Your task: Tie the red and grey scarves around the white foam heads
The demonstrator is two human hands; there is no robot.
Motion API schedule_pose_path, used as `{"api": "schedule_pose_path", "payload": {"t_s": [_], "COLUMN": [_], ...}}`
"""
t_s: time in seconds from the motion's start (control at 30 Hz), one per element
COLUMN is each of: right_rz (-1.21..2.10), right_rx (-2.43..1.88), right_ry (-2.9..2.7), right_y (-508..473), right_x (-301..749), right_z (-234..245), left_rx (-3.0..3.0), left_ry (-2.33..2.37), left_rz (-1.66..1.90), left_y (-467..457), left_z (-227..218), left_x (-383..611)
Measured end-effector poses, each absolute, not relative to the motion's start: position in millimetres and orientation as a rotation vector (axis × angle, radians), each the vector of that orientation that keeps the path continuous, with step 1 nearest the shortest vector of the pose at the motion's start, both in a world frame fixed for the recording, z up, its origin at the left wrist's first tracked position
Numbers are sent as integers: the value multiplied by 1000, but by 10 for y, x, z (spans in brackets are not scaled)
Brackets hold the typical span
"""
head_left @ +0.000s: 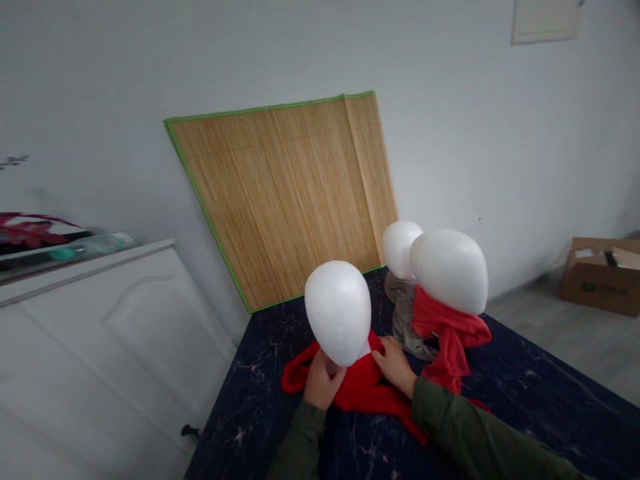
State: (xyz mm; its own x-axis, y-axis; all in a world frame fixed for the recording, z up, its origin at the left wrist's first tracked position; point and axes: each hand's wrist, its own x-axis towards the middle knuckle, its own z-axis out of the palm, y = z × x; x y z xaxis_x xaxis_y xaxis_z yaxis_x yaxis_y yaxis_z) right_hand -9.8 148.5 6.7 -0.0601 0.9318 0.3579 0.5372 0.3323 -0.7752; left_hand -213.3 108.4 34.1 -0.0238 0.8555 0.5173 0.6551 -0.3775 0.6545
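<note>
A white foam mannequin head [338,312] stands upright on the dark marbled table, with a red scarf [360,392] around its neck and spread over the tabletop. My left hand [323,381] is closed on the scarf close under the head's chin, its fingertips partly hidden by the head. On the right side of the neck, my right hand [395,365] grips the same scarf with thumb and fingers. Just beyond it, a second white head [450,270] wears a knotted, shiny red scarf [445,330]. Behind that, a third head [401,248] has a grey-brown scarf [406,320] wrapped below it.
The dark table [525,380] reaches a white wall, where a bamboo mat [290,200] with green edging leans. At left is a white cabinet [110,347] with a plastic bottle [95,245] on top. A cardboard box [600,283] sits on the floor at right.
</note>
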Motion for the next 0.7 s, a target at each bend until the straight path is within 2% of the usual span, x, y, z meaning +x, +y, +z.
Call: {"api": "schedule_pose_path", "payload": {"t_s": [0.37, 0.53, 0.7], "right_rz": [686, 757, 935], "right_rx": [-1273, -1276, -1221], "right_ry": [-1588, -1497, -1563], "right_y": [1532, 1509, 1342], "right_x": [-92, -79, -133], "right_z": [43, 79, 131], "left_rx": [1834, 1728, 1528], "left_ry": [1585, 1740, 2239], "left_rz": [1465, 1346, 1350], "left_y": [1187, 1033, 977], "left_z": [471, 791, 1035], "left_x": [-1799, -2372, -3245]}}
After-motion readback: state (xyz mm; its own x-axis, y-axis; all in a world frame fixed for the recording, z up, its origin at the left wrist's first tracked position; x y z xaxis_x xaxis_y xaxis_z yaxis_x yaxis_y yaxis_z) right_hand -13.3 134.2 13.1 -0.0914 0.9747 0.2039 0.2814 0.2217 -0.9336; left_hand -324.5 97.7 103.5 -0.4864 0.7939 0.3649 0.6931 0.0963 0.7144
